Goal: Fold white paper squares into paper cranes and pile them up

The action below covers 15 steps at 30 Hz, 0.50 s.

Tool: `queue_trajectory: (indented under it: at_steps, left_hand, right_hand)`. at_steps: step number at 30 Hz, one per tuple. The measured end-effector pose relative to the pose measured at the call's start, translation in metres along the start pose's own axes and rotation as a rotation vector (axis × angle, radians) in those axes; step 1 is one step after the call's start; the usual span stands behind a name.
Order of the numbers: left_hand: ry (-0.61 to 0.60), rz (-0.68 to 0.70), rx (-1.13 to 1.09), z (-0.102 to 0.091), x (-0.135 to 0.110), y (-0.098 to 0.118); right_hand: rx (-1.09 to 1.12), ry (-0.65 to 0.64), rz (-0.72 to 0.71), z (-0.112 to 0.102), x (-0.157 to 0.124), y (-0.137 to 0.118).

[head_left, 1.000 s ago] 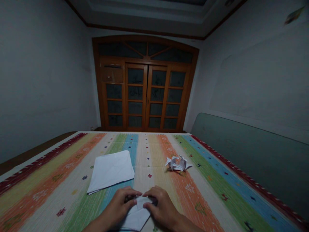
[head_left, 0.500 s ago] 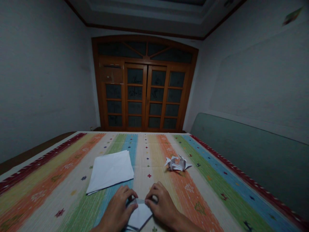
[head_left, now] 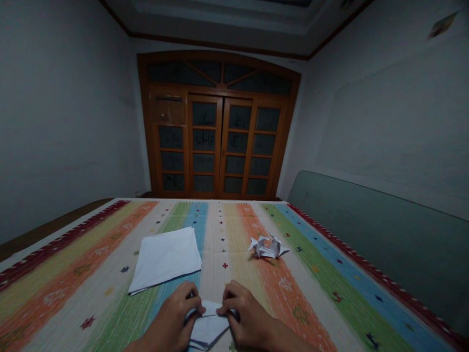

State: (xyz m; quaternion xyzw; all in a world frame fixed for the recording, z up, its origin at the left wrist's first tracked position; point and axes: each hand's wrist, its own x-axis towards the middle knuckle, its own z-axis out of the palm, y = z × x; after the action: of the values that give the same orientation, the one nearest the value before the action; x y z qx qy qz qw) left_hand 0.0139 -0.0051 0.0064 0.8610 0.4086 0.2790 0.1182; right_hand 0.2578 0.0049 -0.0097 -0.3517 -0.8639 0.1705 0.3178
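Note:
My left hand and my right hand pinch opposite sides of a folded white paper at the near edge of the view. Its upper part is partly hidden by my fingers. Beyond my left hand lies a loose stack of white paper sheets, apart from my fingers. Further off to the right sits a small white origami figure with pointed flaps, which neither hand touches.
All of this rests on a striped multicoloured woven cloth covering a bed or low table. A green-grey padded panel runs along the right side. Glazed wooden doors stand beyond the far edge.
My hands have closed in on the paper's upper corners, fingers now pinching it. The paper shows a sharper fold line. The stack and the origami figure have not moved.

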Motion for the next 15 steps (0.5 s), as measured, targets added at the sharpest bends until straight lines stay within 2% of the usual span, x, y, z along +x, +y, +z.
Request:
queue_trajectory:
  at_steps: [6,15]
  left_hand:
    - [0.052,0.133,0.157,-0.002,-0.005,0.006]
    - [0.112,0.089,0.302,0.014,-0.003,0.012]
  right_hand:
    - [-0.123,-0.045,-0.085,-0.003,-0.002,0.000]
    - [-0.263,-0.023,-0.024,0.005,-0.002,-0.003]
